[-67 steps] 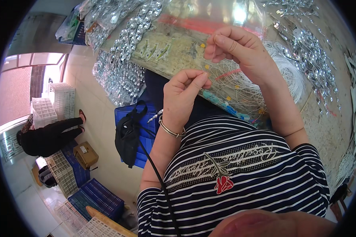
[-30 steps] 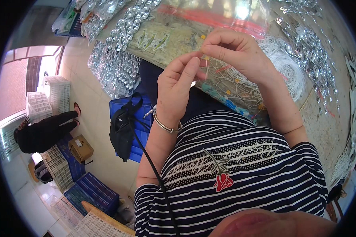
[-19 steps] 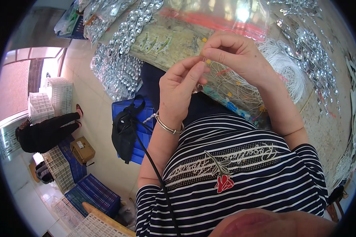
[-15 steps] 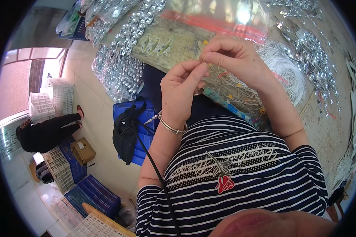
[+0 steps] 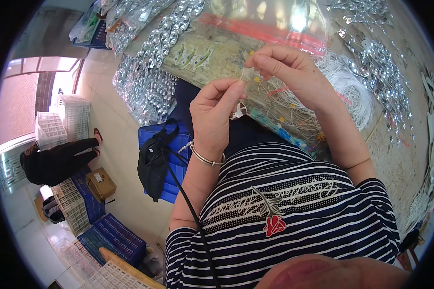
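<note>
My left hand is closed, thumb and forefinger pinched on a thin pale strand. A small shiny silver piece shows below its curled fingers, partly hidden by them. My right hand, to the right and slightly farther off, is also in a pinch. The fine strand seems to run between the two sets of fingertips, though it is hard to make out. Beyond my hands, several green-and-white leaf-shaped pieces lie on the worn work board. Loose white cords with small yellow tags spread beneath my right forearm.
A coil of white cord lies right of my right hand, near silver teardrop pieces. Shiny packed strips hang over the board's left edge. A red-edged clear bag lies beyond. At left stand crates and a person in black.
My hands have drawn apart: the left moved slightly left and nearer me, the right a little away. The silver piece below my left hand shows more plainly.
</note>
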Available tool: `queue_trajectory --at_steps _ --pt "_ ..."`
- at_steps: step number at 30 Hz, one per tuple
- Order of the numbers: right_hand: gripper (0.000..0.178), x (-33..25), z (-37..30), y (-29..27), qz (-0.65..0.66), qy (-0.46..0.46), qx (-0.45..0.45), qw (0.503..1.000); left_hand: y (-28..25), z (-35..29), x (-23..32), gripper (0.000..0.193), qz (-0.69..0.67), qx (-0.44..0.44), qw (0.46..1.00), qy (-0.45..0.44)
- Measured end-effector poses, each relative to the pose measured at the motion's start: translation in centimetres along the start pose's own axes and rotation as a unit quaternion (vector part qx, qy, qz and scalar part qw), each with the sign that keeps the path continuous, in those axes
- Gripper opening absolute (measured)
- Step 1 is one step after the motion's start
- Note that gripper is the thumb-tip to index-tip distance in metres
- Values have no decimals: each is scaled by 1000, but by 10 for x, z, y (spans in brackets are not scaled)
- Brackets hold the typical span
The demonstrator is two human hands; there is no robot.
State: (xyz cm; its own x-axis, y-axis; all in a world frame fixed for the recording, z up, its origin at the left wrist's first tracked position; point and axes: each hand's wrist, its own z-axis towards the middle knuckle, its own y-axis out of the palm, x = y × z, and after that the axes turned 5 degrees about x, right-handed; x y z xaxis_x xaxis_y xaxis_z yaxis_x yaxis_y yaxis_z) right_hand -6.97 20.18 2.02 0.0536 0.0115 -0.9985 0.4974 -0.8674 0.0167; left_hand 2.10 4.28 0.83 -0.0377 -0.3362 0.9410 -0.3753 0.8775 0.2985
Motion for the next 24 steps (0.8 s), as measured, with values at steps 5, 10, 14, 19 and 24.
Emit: queue_trajectory --at_steps 5,10,14,19,24 --pt "20 5 2 -1 6 -2 -39 999 0 0 1 10 0 -8 1000 5" --pt "16 -4 -2 3 49 14 -52 997 -1 0 1 11 10 -28 999 -22" --pt "11 -4 -2 -1 28 36 -61 997 -1 1 3 12 10 -40 999 -31" --pt "7 1 2 -2 -69 -117 -33 990 0 2 7 14 40 -38 997 -54" --pt "8 -5 3 -4 -197 -210 -4 958 -5 6 9 15 61 -32 997 -28"
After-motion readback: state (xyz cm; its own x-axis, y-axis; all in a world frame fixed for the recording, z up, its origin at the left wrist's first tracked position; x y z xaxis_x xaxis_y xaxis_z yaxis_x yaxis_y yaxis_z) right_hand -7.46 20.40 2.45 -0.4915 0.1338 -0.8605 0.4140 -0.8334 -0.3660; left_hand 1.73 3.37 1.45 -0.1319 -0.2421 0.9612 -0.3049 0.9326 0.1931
